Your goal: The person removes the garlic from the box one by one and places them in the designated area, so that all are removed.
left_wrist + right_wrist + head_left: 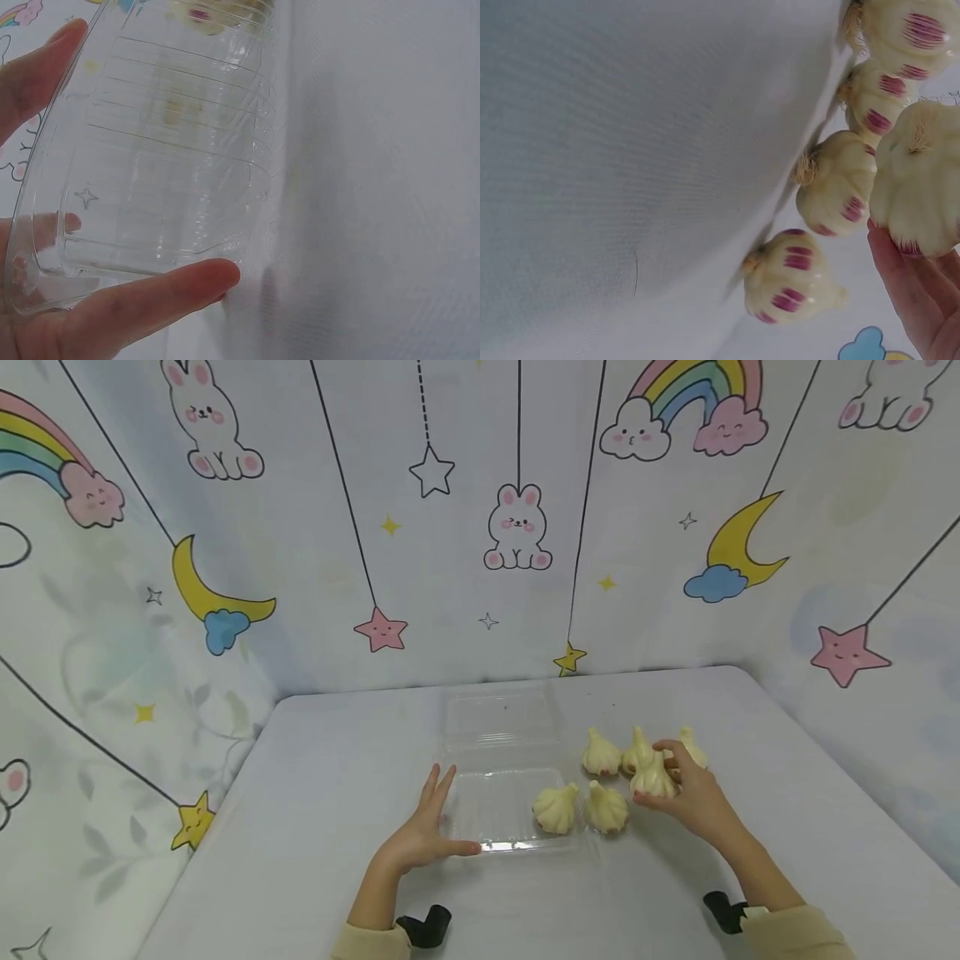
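Note:
A clear plastic box point(502, 845) lies open on the table, its lid point(501, 718) folded back. My left hand point(422, 835) spans its near left corner, thumb along the front and fingers spread straight on the left side; the left wrist view shows fingers through the clear wall point(172, 150). My right hand point(693, 797) pinches a garlic bulb point(919, 180) between thumb and fingers, to the right of the box. One garlic bulb point(555, 810) sits in the box's right part. Another garlic bulb point(606, 808) stands just beside it, past the right side.
Behind the held bulb stand more garlic bulbs, one point(602, 753) near the box, one point(636, 747) in the middle and one point(693, 748) partly behind my right hand. White cloth covers the table point(315, 777); a patterned curtain point(465, 568) rises behind its far edge.

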Demonstrator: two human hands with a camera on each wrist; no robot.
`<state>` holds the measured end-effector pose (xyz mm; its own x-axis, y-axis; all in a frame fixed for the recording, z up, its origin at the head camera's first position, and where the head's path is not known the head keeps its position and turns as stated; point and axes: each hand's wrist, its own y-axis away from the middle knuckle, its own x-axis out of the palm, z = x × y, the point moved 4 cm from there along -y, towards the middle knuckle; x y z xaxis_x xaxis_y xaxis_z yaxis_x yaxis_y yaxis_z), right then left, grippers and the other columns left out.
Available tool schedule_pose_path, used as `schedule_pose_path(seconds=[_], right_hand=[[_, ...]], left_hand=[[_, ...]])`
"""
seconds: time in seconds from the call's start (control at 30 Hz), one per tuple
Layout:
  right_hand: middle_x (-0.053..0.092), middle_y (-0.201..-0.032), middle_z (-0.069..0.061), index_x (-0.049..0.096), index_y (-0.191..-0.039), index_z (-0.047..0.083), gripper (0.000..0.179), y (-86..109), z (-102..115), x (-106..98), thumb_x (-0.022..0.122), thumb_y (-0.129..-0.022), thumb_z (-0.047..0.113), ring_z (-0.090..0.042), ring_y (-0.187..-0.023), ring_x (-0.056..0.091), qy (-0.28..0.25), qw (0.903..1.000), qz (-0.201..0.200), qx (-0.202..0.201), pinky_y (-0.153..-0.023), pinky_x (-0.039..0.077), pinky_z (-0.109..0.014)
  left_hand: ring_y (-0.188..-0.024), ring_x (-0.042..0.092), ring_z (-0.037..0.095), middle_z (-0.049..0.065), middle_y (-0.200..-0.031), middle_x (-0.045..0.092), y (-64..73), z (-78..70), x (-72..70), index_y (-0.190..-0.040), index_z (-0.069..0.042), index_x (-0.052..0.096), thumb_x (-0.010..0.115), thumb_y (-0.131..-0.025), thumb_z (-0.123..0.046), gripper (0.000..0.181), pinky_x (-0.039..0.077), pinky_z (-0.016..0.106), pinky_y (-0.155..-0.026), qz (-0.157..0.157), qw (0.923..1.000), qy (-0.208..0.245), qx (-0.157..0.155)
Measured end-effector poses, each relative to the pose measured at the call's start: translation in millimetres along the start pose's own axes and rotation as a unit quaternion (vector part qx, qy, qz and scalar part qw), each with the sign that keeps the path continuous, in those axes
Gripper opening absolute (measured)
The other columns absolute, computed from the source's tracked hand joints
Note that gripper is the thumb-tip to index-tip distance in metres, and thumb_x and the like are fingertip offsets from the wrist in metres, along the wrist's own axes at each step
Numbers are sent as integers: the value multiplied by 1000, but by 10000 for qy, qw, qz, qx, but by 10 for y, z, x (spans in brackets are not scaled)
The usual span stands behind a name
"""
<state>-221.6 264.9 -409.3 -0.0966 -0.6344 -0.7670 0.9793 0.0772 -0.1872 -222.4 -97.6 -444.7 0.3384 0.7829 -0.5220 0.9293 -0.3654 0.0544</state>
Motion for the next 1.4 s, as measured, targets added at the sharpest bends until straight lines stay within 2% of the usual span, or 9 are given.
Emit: schedule_pose_path(seconds=[0.2, 0.57, 0.93, 1.4], right_hand=[[51, -113, -38, 36, -124, 6, 74, -5, -55, 42, 79, -70, 30, -50, -105, 50, 290, 9993, 221, 98, -75, 44, -58], [54, -106, -33, 38, -122, 1, 75, -58, -68, 108, 81, -67, 29, -42, -91, 56, 604, 9966, 544, 163, -65, 47, -47], [55, -104, -33, 39, -121, -2, 78, -80, -70, 161, 83, -63, 26, -38, -87, 57, 779, 9949, 643, 76, -67, 47, -47], [56, -107, -29, 38, -127, -4, 84, -72, -66, 137, 85, -61, 18, -41, -92, 55, 720, 9945, 737, 202, -72, 44, -51]], left_hand=[[-130, 18, 49, 16, -151, -12, 5, -4, -4, -148, -19, 7, 84, -63, -22, 114, 32, 59, -95, 23, 10000, 21, 33], [-131, 15, 48, 16, -151, -11, 21, -5, -17, -148, -18, 9, 84, -63, -22, 114, 29, 60, -96, -4, 10000, -4, 20], [-134, 7, 45, 13, -152, -12, 36, 24, -53, -148, -19, 10, 84, -63, -23, 113, 25, 63, -97, 80, 9999, -108, -12], [-134, 8, 45, 12, -152, -12, 39, 25, -59, -148, -19, 10, 84, -63, -23, 113, 25, 63, -97, 65, 9999, -127, -69]])
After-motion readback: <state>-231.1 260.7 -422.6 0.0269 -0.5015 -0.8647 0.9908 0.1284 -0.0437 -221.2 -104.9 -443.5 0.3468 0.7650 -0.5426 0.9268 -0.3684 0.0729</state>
